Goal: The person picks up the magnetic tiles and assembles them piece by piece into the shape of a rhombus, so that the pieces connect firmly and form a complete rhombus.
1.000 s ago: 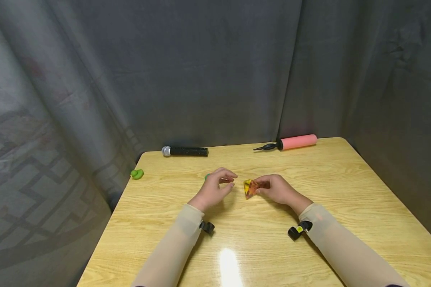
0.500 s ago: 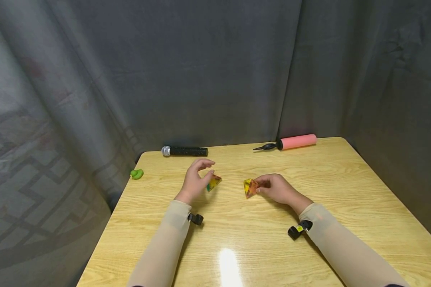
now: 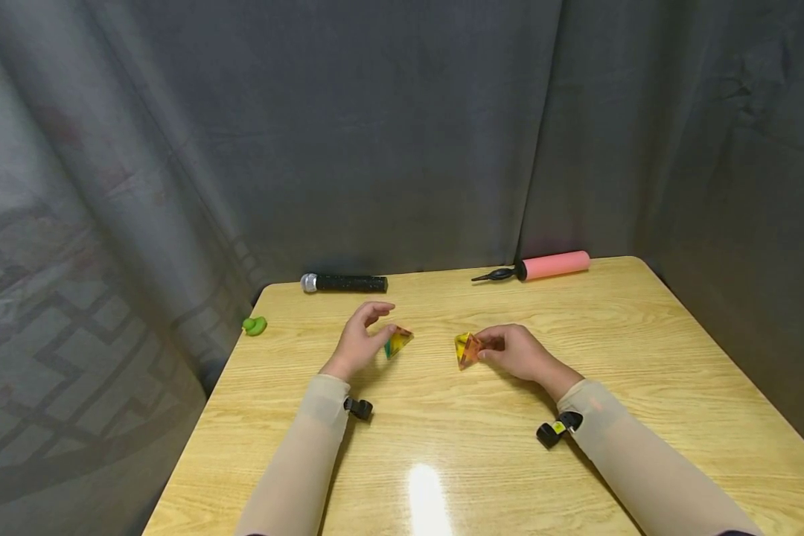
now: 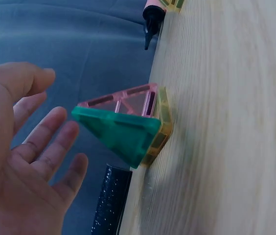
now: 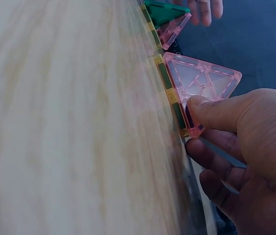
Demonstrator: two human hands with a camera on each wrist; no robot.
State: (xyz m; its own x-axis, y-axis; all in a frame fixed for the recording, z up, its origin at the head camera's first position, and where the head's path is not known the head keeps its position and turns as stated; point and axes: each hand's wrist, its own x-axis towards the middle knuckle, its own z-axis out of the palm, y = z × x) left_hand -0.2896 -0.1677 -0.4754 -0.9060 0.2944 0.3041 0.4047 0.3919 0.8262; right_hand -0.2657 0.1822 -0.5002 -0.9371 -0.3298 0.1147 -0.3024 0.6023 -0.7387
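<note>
My right hand (image 3: 521,355) pinches a clear pink triangular magnetic tile (image 5: 207,78) between thumb and fingers. That tile stands tilted on a yellow tile (image 5: 171,96) lying on the wooden table. To the left sits a second small group of magnetic tiles (image 3: 399,342): a green triangle (image 4: 118,133) and a pink one (image 4: 130,100) lean together over a yellow base (image 4: 162,132). Beside this group is my left hand (image 3: 357,345), fingers spread and loosely bent, holding nothing. In the left wrist view a gap shows between those fingers and the green tile.
Along the table's (image 3: 482,447) back edge lie a black microphone (image 3: 348,283) with a silver head and a pink hand pump (image 3: 552,265) with a black nozzle. A small green toy (image 3: 254,325) sits at the left edge. Grey curtains (image 3: 388,134) hang behind.
My left hand has moved left, from near the right-hand tiles to the left side of the other group, bringing that group into view. My right hand has kept its place and its pinch.
</note>
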